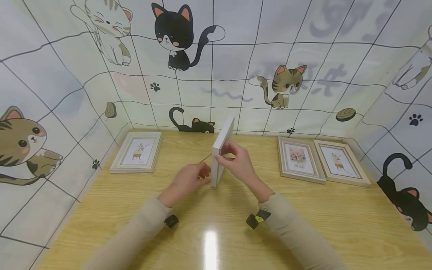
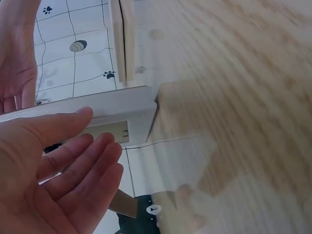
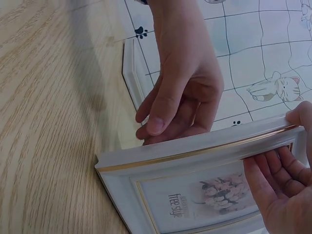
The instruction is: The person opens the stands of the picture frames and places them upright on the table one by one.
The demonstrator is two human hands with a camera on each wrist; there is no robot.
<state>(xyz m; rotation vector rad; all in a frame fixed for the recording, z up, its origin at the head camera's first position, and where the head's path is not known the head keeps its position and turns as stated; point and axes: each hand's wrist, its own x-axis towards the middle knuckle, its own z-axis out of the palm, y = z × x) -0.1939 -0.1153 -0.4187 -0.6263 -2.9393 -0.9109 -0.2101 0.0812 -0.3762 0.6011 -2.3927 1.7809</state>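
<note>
A white picture frame (image 1: pixel 221 146) stands upright on the table, edge-on in the head view. My right hand (image 1: pixel 237 161) grips its near upright edge, thumb on the rim and fingers on the front. In the right wrist view that front shows a gold inner line and a flower print (image 3: pixel 222 195). My left hand (image 1: pixel 189 180) is at the back side, low down, with fingers loosely bent and thumb beside the frame's edge. A brown stand leg (image 2: pixel 124 204) sticks out behind the frame, past the left fingers.
On the wooden table (image 1: pixel 216 210), one framed plant picture (image 1: pixel 137 152) lies at the left. Two more lie side by side at the right: a flower picture (image 1: pixel 298 159) and a plant picture (image 1: pixel 341 161). A cat-print cloth (image 1: pixel 233 67) rises behind the table and along both sides.
</note>
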